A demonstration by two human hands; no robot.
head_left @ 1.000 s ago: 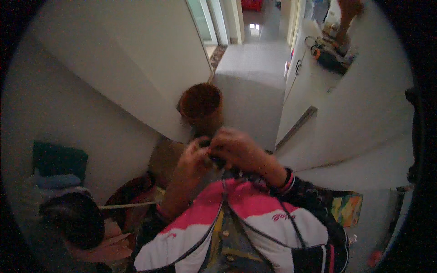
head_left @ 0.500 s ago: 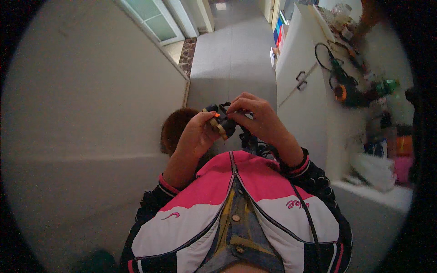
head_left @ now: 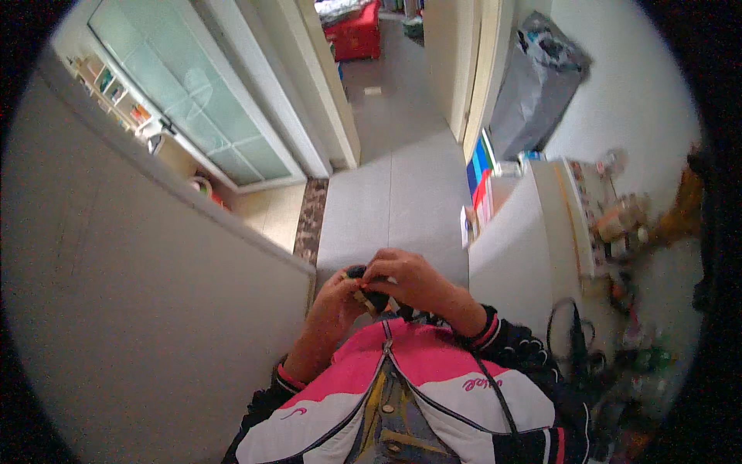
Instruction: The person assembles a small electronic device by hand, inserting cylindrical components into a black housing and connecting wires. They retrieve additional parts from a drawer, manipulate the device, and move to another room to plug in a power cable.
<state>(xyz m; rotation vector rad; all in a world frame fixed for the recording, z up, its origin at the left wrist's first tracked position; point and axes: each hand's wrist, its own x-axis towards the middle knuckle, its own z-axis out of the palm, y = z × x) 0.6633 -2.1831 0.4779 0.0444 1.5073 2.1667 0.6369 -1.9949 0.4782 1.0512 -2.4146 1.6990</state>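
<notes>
A small black object with tan edges and a bit of orange [head_left: 376, 299] is held close in front of my jacket; its exact kind cannot be made out. My left hand [head_left: 334, 305] is closed around its left side. From above and the right, my right hand [head_left: 413, 280] bends over it, fingers pinched together on its top near the orange part. Most of the object is hidden by my fingers. Below the hands, a dark strap or cable hangs partly behind my jacket [head_left: 363, 352].
A white cabinet [head_left: 510, 240] stands at the right, with bottles and jars [head_left: 622, 220] on top and a cable [head_left: 576, 332] nearby. On the left is a pale panel [head_left: 178, 286]. Ahead, the grey floor [head_left: 371, 209] runs past a glass door [head_left: 197, 97] to an open doorway.
My view has tilted up, so the hands sit lower in the picture and more of the hallway shows. My right fingers have moved left over the object, onto the orange part.
</notes>
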